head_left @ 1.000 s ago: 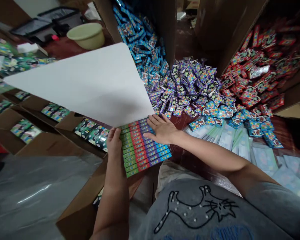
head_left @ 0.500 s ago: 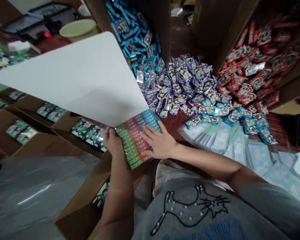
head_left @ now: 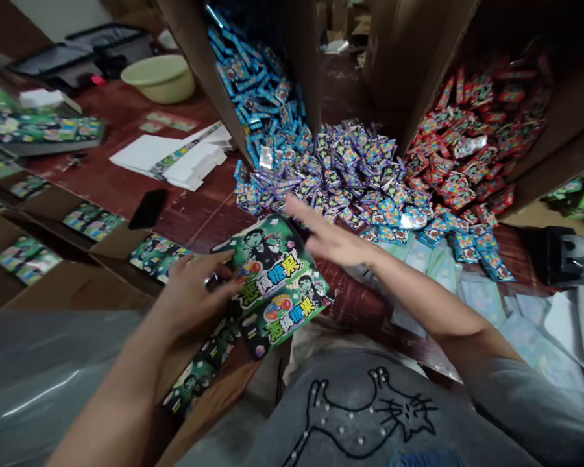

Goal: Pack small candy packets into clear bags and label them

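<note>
Boldly lettered 惡搞糖果, green box (head_left: 278,285), left hand (head_left: 200,293) touching, grip unclear, right hand (head_left: 338,244) outstretched

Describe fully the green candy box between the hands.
The green candy box, seemingly card, shows cartoon figures and colourful Chinese lettering on two panels. Lid apparently closed, it lies skewed beside an open carton. The left hand appears to touch its left side; the right hand is by its far edge, contact unclear.

The printed candy box (head_left: 278,279) looks like smooth, glossy coated card; the carton (head_left: 78,285) is matt brown cardboard. The table (head_left: 185,214) has a smooth, faintly shiny surface. The basin (head_left: 163,81) appears smooth plastic, the plastic sheet (head_left: 53,370) glossy, the shirt (head_left: 350,389) matt cloth.
</note>
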Action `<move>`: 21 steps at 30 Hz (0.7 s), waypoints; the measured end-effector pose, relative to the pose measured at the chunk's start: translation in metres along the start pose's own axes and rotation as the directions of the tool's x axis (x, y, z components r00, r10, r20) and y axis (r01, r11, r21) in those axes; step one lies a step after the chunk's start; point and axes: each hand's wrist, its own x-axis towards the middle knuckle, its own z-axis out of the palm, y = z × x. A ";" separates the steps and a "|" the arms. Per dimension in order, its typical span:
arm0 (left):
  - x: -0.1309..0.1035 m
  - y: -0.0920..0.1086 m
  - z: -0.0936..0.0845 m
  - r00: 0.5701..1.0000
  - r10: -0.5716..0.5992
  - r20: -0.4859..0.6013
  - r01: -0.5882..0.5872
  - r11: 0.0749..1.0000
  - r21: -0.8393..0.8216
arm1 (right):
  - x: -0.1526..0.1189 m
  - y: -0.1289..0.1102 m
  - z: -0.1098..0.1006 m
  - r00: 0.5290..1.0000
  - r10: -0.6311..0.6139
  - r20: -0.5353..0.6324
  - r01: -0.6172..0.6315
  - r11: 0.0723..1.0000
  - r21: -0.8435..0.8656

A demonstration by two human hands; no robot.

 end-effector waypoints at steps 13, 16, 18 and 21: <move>-0.071 0.050 0.044 0.899 0.161 0.407 -0.384 0.738 0.555 | -0.028 0.022 0.046 0.950 -0.222 0.220 0.304 0.815 -0.492; -0.078 0.054 0.053 0.906 0.138 0.401 -0.372 0.713 0.594 | -0.034 0.025 0.050 0.957 -0.206 0.207 0.284 0.819 -0.499; -0.082 0.053 0.059 0.903 0.141 0.407 -0.374 0.724 0.579 | -0.038 0.027 0.051 0.957 -0.196 0.215 0.281 0.812 -0.511; -0.088 0.051 0.064 0.926 0.152 0.346 -0.333 0.761 0.557 | -0.041 0.023 0.047 0.951 -0.185 0.248 0.295 0.779 -0.553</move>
